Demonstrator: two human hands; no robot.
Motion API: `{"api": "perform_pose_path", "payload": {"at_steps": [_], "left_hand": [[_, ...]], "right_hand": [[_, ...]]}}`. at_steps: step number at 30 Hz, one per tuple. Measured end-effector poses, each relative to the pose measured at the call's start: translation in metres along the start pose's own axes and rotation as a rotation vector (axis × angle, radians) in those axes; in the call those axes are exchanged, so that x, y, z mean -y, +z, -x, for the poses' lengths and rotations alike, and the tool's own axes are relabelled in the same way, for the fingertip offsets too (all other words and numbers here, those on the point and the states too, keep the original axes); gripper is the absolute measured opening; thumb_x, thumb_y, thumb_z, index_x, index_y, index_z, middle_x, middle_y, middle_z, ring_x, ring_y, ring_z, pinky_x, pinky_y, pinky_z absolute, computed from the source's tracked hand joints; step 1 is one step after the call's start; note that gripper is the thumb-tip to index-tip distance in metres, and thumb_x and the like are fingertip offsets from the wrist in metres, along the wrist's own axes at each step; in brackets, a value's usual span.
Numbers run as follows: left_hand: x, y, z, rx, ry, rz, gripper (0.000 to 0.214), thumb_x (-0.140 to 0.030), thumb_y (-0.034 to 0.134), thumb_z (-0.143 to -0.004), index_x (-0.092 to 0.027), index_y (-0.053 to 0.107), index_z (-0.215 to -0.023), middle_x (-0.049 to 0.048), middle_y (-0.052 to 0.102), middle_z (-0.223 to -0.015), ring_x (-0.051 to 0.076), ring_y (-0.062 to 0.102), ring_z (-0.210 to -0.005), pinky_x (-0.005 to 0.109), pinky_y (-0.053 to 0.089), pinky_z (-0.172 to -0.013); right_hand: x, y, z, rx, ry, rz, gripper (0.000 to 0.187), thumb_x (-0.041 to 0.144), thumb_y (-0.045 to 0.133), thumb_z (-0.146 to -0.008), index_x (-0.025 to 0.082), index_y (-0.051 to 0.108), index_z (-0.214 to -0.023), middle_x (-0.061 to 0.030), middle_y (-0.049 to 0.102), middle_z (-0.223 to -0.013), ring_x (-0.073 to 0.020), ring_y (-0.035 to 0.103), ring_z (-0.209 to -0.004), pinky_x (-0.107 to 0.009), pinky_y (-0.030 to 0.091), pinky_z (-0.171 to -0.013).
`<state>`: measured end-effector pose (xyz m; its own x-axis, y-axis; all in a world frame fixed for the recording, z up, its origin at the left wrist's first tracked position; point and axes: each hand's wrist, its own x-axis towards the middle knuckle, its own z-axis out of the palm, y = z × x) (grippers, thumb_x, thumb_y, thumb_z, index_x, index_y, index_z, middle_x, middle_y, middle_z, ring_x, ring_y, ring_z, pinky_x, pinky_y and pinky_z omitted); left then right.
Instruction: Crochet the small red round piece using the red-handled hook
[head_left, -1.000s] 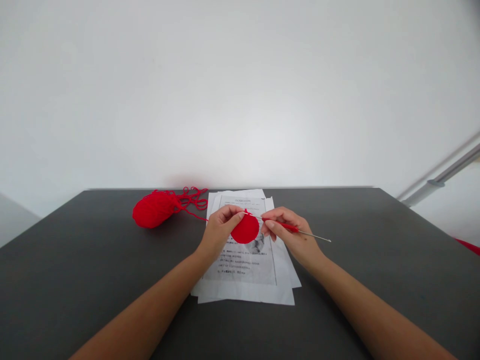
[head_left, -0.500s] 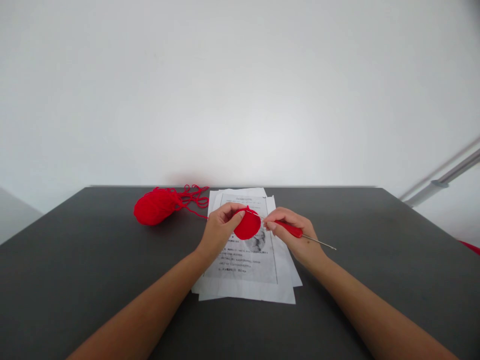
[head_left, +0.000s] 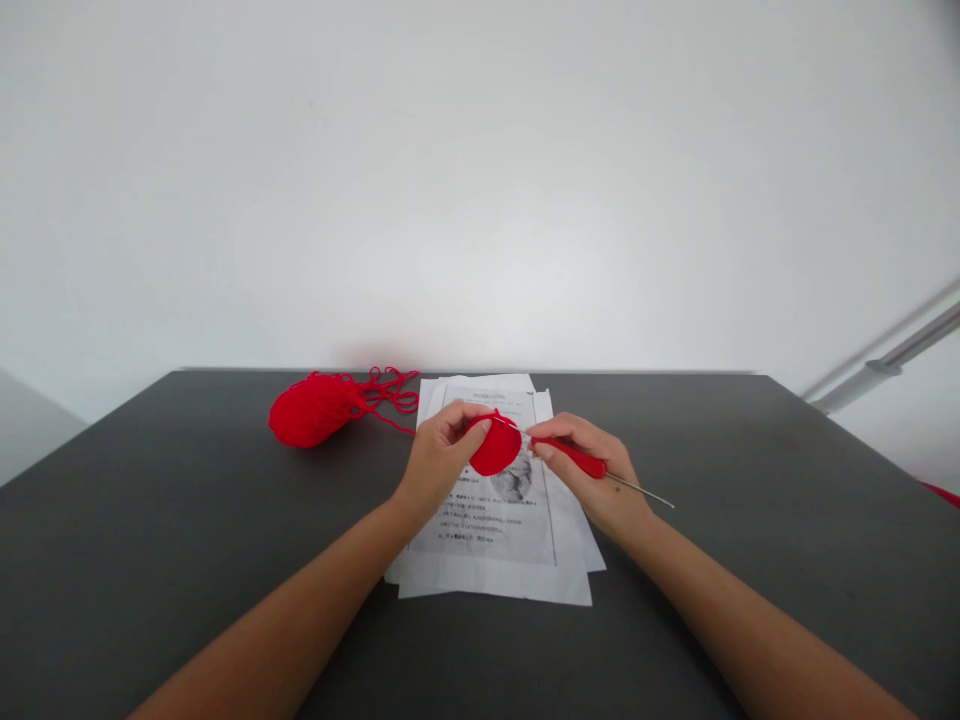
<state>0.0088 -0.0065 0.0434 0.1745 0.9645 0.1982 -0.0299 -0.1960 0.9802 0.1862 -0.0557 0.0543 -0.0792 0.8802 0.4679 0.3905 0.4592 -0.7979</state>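
Pinched by its left edge, a round red crochet piece (head_left: 496,450) is held in my left hand (head_left: 442,448) above printed sheets. My right hand (head_left: 589,462) is closed around the red handle of a crochet hook (head_left: 571,457). One thin metal end of the hook reaches left to the top edge of the crochet piece; the other sticks out to the lower right, past my palm. A strand of red yarn (head_left: 391,425) runs from behind my left hand toward the skein. Exactly how the hook tip meets the stitches is too small to make out.
On the dark table (head_left: 187,560), a red yarn skein (head_left: 309,410) lies at the left with loose loops on its right side. Several overlapping paper sheets (head_left: 495,580) lie under my hands. A white wall (head_left: 480,200) stands behind, with a grey rail (head_left: 862,380) at the right.
Almost everything stays in place. The crochet piece has tilted slightly, its lower edge a little higher, and the hook has shifted very slightly.
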Motion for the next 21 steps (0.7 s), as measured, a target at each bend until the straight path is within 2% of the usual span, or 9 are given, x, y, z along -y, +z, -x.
{"api": "perform_pose_path", "payload": {"at_steps": [14,18,21], "left_hand": [[0.0044,-0.0003,-0.0008,0.003,0.079,-0.081,0.01,-0.022,0.06,-0.077,-0.017,0.066,-0.083,0.0024,0.066,-0.083,0.017,0.061,-0.08,0.028,0.047,-0.072],[0.0045,0.0,0.0008,0.013,0.156,-0.177,0.011,-0.02,0.058,-0.078,-0.018,0.066,-0.085,0.0028,0.066,-0.085,0.017,0.061,-0.081,0.028,0.047,-0.074],[0.0044,0.0007,0.0023,0.02,0.197,-0.249,0.012,-0.018,0.056,-0.079,-0.018,0.066,-0.086,0.0032,0.066,-0.085,0.016,0.06,-0.081,0.028,0.046,-0.073]], "right_hand": [[0.0026,0.0037,0.002,-0.028,-0.168,0.146,0.014,0.017,0.053,-0.085,0.021,0.066,-0.09,-0.0033,0.066,-0.082,-0.0152,0.062,-0.074,-0.026,0.049,-0.067],[0.0008,0.006,0.0039,-0.033,-0.271,0.199,0.016,0.012,0.052,-0.084,0.019,0.063,-0.093,-0.0045,0.064,-0.082,-0.0153,0.061,-0.074,-0.027,0.048,-0.067],[-0.0022,0.0069,0.0042,0.002,-0.413,0.274,0.02,0.007,0.051,-0.083,0.018,0.06,-0.097,-0.0071,0.063,-0.086,-0.0169,0.059,-0.078,-0.029,0.049,-0.069]]}}
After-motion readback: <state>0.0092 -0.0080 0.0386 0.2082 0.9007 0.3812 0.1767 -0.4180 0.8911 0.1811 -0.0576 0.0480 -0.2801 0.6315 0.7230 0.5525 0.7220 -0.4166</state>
